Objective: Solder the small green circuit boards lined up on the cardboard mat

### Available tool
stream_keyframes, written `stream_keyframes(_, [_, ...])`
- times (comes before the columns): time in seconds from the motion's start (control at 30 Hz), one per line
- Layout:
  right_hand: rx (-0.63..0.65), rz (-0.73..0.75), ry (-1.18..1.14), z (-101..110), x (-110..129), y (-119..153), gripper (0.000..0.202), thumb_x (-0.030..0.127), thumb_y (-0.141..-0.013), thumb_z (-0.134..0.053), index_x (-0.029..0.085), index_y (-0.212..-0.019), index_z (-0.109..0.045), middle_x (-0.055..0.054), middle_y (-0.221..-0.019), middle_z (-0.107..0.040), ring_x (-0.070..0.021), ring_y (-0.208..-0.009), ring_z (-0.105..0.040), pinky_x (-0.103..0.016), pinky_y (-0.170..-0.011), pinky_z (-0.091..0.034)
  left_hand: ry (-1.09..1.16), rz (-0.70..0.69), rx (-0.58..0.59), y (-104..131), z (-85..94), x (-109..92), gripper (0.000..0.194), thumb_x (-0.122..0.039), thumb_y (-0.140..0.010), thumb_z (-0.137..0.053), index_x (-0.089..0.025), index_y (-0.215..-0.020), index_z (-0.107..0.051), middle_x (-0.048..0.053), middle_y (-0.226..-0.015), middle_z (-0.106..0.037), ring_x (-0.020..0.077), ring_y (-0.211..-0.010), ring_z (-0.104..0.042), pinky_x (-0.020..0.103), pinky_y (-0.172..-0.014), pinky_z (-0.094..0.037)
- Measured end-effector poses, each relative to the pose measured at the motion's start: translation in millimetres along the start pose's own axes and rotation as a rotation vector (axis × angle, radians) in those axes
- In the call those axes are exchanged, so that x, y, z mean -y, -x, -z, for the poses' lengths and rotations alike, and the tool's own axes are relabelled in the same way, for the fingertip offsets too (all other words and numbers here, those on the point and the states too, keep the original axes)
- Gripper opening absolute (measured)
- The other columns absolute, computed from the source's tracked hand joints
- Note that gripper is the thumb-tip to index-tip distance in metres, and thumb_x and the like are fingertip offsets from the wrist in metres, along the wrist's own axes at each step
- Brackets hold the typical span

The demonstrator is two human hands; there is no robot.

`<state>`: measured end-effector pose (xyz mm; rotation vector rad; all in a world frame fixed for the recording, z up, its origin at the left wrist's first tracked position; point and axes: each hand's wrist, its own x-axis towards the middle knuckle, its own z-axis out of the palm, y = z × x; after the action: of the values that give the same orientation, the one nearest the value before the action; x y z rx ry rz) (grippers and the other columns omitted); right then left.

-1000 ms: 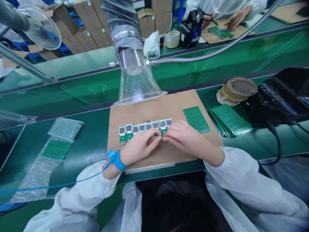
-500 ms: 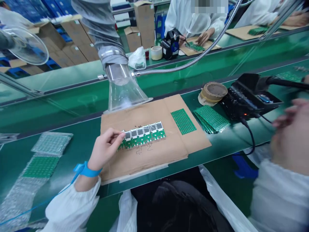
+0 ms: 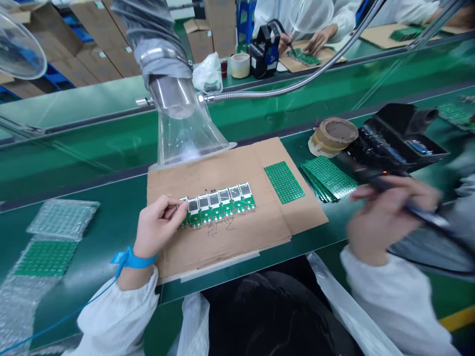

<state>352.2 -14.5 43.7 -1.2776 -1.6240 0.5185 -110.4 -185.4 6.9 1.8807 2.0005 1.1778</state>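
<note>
My left hand, with a blue wrist strap, pinches the left end of a green circuit board strip. The strip carries a row of small white-framed dark screens and lies on a cardboard sheet. Over at the right, blurred by motion, my right hand is closed around a black soldering iron whose cable trails off to the right. The iron's tip is too smeared to make out. Behind that hand stands the black soldering station.
A green board panel lies on the cardboard's right part, beside a stack of panels. Behind are a tape roll and a clear fume hood. Bubble wrap lies left. A co-worker's hands work across the bench.
My right hand has moved left from beside the station, and the soldering iron has come out of its holder in it. My left hand stays on the strip. The view has shifted slightly.
</note>
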Motion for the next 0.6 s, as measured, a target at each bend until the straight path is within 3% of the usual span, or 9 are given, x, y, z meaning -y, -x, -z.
stream_keyframes(0.13, [0.041,0.003,-0.032,-61,15,76,0.03,0.05,-0.089,-0.086,0.025,-0.101,-0.073,-0.006,-0.092,-0.078,-0.0242,-0.08,-0.077,-0.036,-0.066,-0.064,0.013,-0.01,0.006,0,-0.9,1,0.014,-0.025,-0.099,-0.073,-0.02,-0.087,-0.068,-0.01,-0.06,-0.04,0.0082,-0.054,-0.042,0.021,-0.056,-0.037])
stream_keyframes(0.23, [0.063,0.05,-0.042,-90,19,117,0.026,0.043,-0.089,-0.088,0.026,-0.101,-0.073,-0.005,-0.091,-0.08,-0.024,-0.079,-0.079,-0.035,-0.066,-0.065,0.009,-0.017,0.02,0,-1.1,0,0.013,-0.022,-0.098,-0.073,-0.02,-0.087,-0.068,-0.01,-0.059,-0.04,0.0076,-0.053,-0.041,0.021,-0.054,-0.035])
stream_keyframes(0.37, [0.122,0.092,-0.1,-96,10,136,0.013,0.032,-0.095,-0.081,0.026,-0.101,-0.071,-0.003,-0.092,-0.08,-0.0208,-0.075,-0.08,-0.032,-0.066,-0.065,0.018,-0.029,0.03,-2,-0.7,-2,0.011,-0.02,-0.098,-0.072,-0.021,-0.087,-0.068,-0.01,-0.06,-0.04,0.0073,-0.053,-0.042,0.021,-0.054,-0.035])
stream_keyframes(0.6, [0.21,0.081,-0.102,-91,12,132,0.01,0.032,-0.098,-0.077,0.026,-0.101,-0.07,-0.002,-0.088,-0.08,-0.0189,-0.07,-0.08,-0.029,-0.064,-0.066,-0.012,-0.031,0.047,-1,-0.4,-2,0.012,-0.021,-0.098,-0.071,-0.021,-0.087,-0.068,-0.01,-0.059,-0.039,0.0076,-0.053,-0.042,0.022,-0.055,-0.036])
